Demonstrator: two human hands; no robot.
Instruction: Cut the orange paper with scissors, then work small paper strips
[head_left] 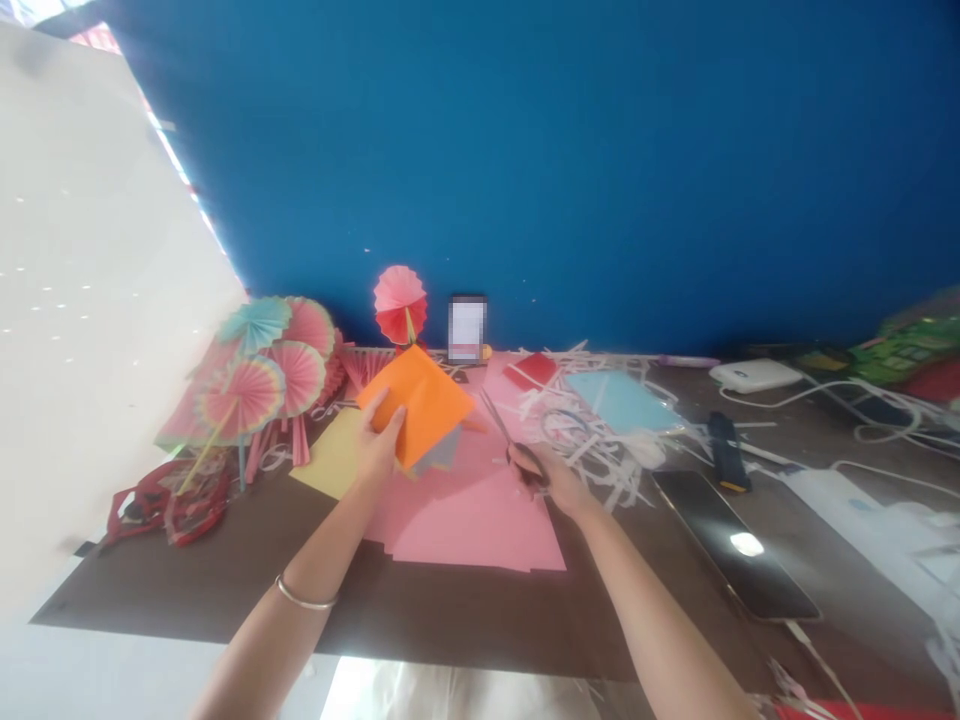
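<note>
My left hand [377, 440] grips a folded stack of orange paper [420, 400] by its lower left side and holds it lifted above the table. My right hand [551, 482] is closed round the handles of a pair of scissors [504, 430]. Their blades point up and left toward the right edge of the orange paper, a little apart from it. Under both hands lie pink paper sheets [480, 520] and a yellow sheet [334, 460] on the dark brown table [225, 570].
Several pleated paper fans [255, 380] lean at the left, one more fan [400, 303] stands by the blue wall. White paper strips [600, 440], a light blue sheet [619, 400], a black phone [735, 545], a utility knife [726, 450] and a white charger with cables [754, 375] lie on the right.
</note>
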